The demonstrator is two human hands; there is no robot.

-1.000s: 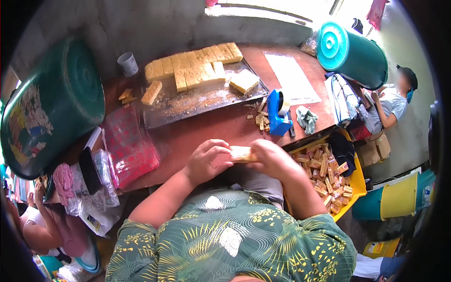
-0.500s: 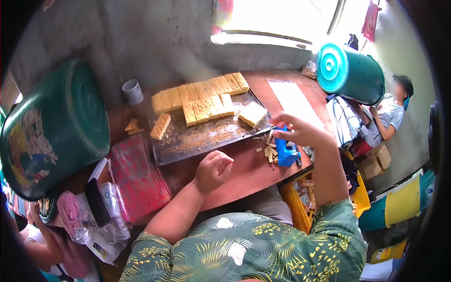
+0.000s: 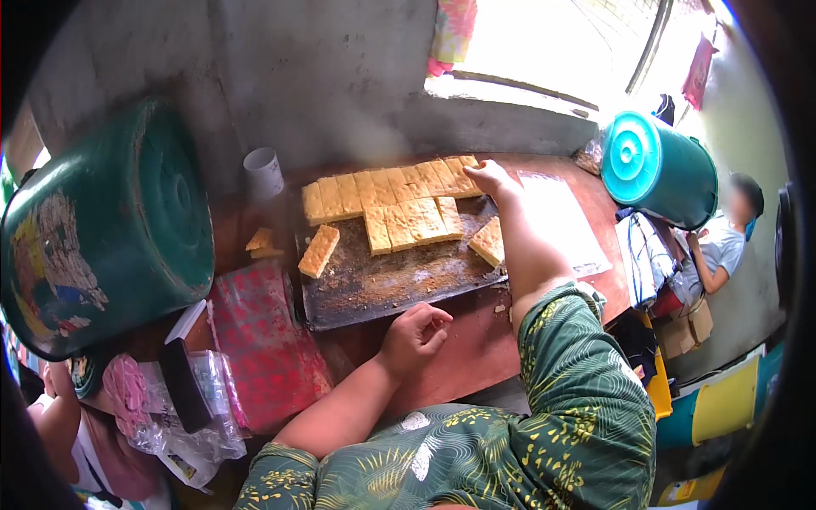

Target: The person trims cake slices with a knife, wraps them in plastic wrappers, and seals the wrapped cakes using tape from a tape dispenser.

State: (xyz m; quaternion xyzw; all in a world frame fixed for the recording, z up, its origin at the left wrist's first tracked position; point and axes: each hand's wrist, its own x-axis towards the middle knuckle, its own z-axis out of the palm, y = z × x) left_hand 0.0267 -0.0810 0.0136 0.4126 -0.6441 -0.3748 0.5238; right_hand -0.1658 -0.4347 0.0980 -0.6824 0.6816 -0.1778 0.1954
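Note:
A dark baking tray [image 3: 391,297] on the table bears slices of golden-brown cake. Most stand in a long back row [image 3: 395,184] and a shorter front row [image 3: 412,224]. One loose slice [image 3: 320,251] lies at the tray's left, and another piece [image 3: 488,242] at its right, partly behind my forearm. My right hand [image 3: 490,176] reaches over the tray, its fingers closed at the right end of the back row on the end slice. Near the tray's front edge, my left hand [image 3: 414,338] hovers with loosely curled fingers, thumb apart, nothing visible in it.
Cake scraps [image 3: 264,243] and a white mug [image 3: 263,173] are left of the tray. A red patterned sheet [image 3: 265,340], a dark phone [image 3: 184,384] and a large green bin [image 3: 110,238] stand further left. A teal bucket [image 3: 659,166] and a seated person [image 3: 718,242] are at right.
My right hand has moved from above the blue dispenser to the far right end of the back row. My left hand has loosened from a tighter curl. My forearm and sleeve now cover the dispenser.

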